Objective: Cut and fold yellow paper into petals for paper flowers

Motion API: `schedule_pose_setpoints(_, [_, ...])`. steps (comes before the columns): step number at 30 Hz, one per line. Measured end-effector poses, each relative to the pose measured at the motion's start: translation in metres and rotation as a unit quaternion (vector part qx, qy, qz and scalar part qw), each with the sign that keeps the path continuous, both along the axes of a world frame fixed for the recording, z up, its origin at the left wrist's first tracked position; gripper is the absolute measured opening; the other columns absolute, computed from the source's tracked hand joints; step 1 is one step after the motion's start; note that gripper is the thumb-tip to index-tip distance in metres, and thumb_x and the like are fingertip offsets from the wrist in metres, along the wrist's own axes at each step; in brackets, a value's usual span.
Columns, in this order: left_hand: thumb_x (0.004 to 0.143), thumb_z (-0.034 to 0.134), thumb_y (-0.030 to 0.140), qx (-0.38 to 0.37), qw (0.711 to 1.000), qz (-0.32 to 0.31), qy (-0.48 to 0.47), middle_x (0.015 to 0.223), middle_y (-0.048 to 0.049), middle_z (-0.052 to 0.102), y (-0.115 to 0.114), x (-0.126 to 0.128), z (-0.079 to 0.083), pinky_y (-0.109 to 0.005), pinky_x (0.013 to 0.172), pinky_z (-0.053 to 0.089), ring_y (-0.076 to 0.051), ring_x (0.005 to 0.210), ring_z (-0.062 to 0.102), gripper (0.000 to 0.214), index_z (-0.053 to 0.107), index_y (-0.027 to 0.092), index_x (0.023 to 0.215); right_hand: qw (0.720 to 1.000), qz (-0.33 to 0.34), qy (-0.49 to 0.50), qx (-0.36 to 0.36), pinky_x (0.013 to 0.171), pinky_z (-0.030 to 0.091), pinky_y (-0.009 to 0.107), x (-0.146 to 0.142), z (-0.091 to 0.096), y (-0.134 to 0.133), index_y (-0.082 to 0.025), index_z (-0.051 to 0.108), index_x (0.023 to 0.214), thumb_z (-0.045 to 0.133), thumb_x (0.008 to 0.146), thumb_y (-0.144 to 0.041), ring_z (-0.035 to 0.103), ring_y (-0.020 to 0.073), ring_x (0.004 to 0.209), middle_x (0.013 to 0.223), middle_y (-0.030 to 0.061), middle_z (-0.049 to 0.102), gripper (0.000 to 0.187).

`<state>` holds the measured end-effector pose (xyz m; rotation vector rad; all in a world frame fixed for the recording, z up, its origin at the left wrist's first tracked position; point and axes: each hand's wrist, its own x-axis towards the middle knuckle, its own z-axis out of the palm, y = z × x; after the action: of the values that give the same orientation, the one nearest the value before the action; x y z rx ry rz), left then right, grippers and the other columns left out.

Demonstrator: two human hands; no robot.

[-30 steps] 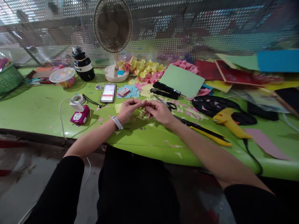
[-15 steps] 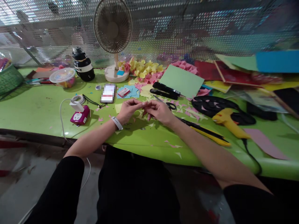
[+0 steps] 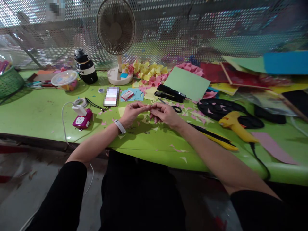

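My left hand (image 3: 132, 113) and my right hand (image 3: 164, 114) meet fingertip to fingertip just above the green table (image 3: 36, 112). Both are pinched together on a small piece of paper (image 3: 149, 108), too small to name its colour for sure. A white watch sits on my left wrist. Yellow and pink paper scraps (image 3: 192, 115) lie scattered under and around both hands. Black-handled scissors (image 3: 174, 108) lie just behind my right hand.
A desk fan (image 3: 116, 35), black bottle (image 3: 85, 67), lidded plastic bowl (image 3: 65, 79) and folded paper pieces (image 3: 148, 71) stand at the back. A pink power strip (image 3: 82, 118) is left, a yellow glue gun (image 3: 237, 126), black stapler (image 3: 169, 93) and coloured sheets right.
My hands stay joined at the fingertips; the right hand has shifted slightly up and toward the left hand. Nothing else moved.
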<state>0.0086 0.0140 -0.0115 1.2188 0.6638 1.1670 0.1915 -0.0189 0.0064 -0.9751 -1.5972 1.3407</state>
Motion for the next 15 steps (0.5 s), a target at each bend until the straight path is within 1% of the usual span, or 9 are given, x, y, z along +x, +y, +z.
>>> schedule_pose_setpoints(3, [0.061, 0.092, 0.038, -0.001, 1.000, 0.015, -0.004, 0.071, 0.0009, 0.069, -0.0007, -0.0002, 0.0002, -0.030, 0.077, 0.050, -0.010, 0.069, 0.063, 0.031, 0.070, 0.017, 0.067, 1.000, -0.022, 0.015, 0.009, 0.041, 0.043, 0.024, -0.0016, -0.0015, -0.0002, -0.021, 0.059, 0.090, 0.079, 0.079, -0.055, 0.059, 0.0111, 0.046, 0.070, -0.0005, 0.069, 0.040])
schedule_pose_setpoints(7, [0.064, 0.091, 0.037, 0.010, 1.000, -0.012, -0.007, 0.078, -0.0007, 0.073, -0.0015, -0.0011, 0.0016, -0.031, 0.079, 0.051, -0.010, 0.074, 0.066, 0.027, 0.075, 0.018, 0.075, 1.000, -0.014, -0.001, 0.011, 0.039, 0.040, 0.024, 0.0017, -0.0006, 0.0017, -0.020, 0.061, 0.092, 0.075, 0.081, -0.058, 0.059, 0.0112, 0.044, 0.070, 0.0005, 0.070, 0.042])
schedule_pose_setpoints(12, [0.064, 0.091, 0.039, 0.020, 1.000, -0.018, -0.001, 0.080, -0.0021, 0.074, -0.0013, -0.0018, 0.0036, -0.032, 0.081, 0.053, -0.011, 0.075, 0.067, 0.029, 0.076, 0.018, 0.077, 1.000, 0.023, -0.005, 0.003, 0.042, 0.044, 0.026, 0.0032, 0.0025, 0.0010, -0.021, 0.061, 0.092, 0.072, 0.086, -0.052, 0.057, 0.0113, 0.044, 0.066, -0.0009, 0.067, 0.034])
schedule_pose_setpoints(15, [0.061, 0.092, 0.041, 0.017, 1.000, 0.002, 0.003, 0.074, -0.0005, 0.072, -0.0013, -0.0016, 0.0041, -0.031, 0.078, 0.053, -0.011, 0.071, 0.066, 0.031, 0.073, 0.018, 0.070, 1.000, 0.011, 0.000, 0.008, 0.043, 0.046, 0.025, -0.0001, 0.0011, -0.0006, -0.021, 0.060, 0.093, 0.074, 0.085, -0.049, 0.060, 0.0121, 0.048, 0.069, 0.0002, 0.069, 0.033])
